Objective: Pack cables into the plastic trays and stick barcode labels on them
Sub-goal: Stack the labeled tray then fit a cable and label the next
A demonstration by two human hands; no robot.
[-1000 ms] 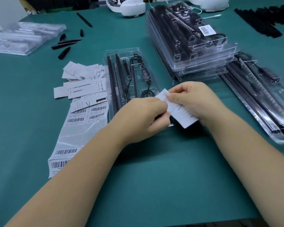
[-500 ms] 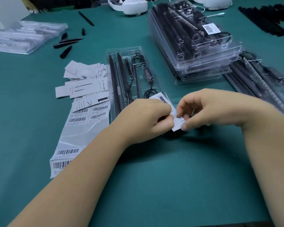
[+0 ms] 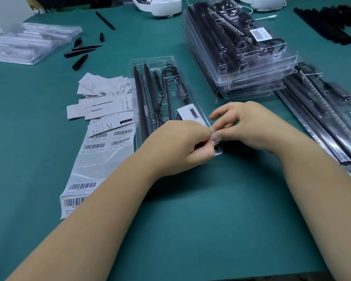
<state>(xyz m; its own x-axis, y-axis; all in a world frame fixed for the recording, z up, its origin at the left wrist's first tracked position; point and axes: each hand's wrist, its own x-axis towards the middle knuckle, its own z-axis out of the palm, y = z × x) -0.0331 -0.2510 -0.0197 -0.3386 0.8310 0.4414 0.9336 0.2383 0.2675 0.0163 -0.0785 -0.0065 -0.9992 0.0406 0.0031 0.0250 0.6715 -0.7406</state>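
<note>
A clear plastic tray (image 3: pixel 150 61) lies in the middle of the green table, holding black rods and a coiled black cable (image 3: pixel 171 78) with a small controller. A white leaflet (image 3: pixel 188 113) lies inside its near end. At the tray's near right corner my left hand (image 3: pixel 176 147) and my right hand (image 3: pixel 251 124) meet. Both pinch the thin clear plastic edge there between thumb and fingers. My right hand's other fingers are spread. A strip of barcode labels (image 3: pixel 93 165) lies left of the tray.
Loose white leaflets (image 3: pixel 103 94) lie beyond the label strip. A stack of packed trays (image 3: pixel 241 63), the top one with a barcode label (image 3: pixel 259 34), stands at the back right; more packed trays (image 3: pixel 322 118) lie to the right. Empty trays (image 3: pixel 28 43) and black spikes (image 3: pixel 79 61) lie far left.
The white leaflet that both hands held now lies inside the tray. Both hands have come down to the tray's near right corner and pinch its plastic edge.
</note>
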